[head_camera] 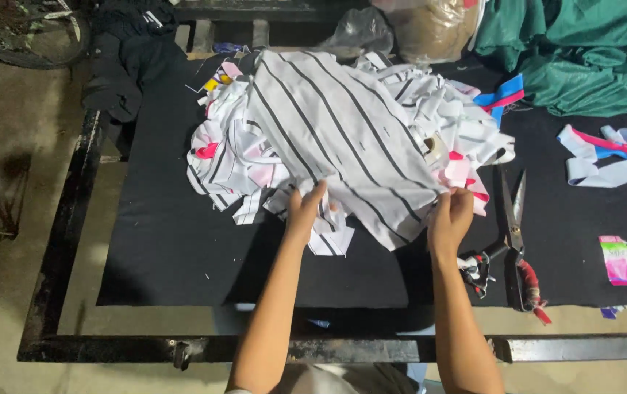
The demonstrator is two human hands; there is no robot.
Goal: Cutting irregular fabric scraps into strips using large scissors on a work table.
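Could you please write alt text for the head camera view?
Both hands, left hand and right hand, grip the near edge of a white striped fabric piece atop a heap of cut pieces on a black table cover. Scissors lie to the right.

Fingertips of left hand (305, 210) and right hand (451, 215) tucked under the near edge of the striped cloth (335, 131), so grip not clear to see; most of the scrap pile (233, 160) buried beneath that cloth. Green fabric (583, 51) cut off by the far and right edges, bicycle wheel (29, 36) cut off at the far left corner. Small pink packet (618, 260) near right too blurred to identify, and scissors (514, 226) handles muddled by wrapped rags.
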